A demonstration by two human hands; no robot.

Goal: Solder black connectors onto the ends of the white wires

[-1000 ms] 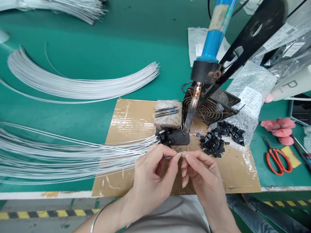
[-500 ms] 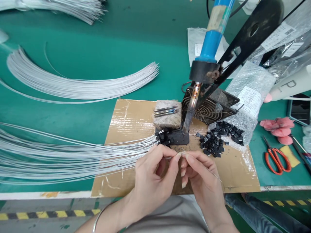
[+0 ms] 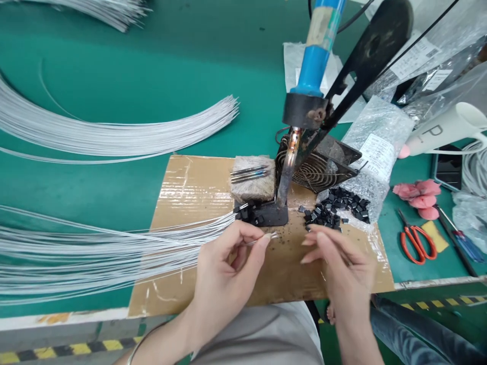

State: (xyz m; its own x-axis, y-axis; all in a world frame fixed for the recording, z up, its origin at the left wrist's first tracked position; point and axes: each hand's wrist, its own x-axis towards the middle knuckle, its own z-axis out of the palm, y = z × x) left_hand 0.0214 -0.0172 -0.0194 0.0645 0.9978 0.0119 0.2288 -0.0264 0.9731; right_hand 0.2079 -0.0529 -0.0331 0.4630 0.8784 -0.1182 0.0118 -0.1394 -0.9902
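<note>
Left hand [image 3: 230,274] pinches a thin white cable [image 3: 274,235] near its tip, over the cardboard [image 3: 291,284]; looks light, springy, end probably fragile, so hold just behind it; right hand [image 3: 348,266] blurred from here, can't tell its grip.

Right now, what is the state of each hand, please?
Left hand: closed, pinching white wire near its end.
Right hand: blurred; grip cannot be told.

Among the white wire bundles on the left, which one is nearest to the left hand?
The lowest bundle in view: it alone extends across the cardboard, beside the left hand. The middle bundle and top bundle lie farther away.
</note>
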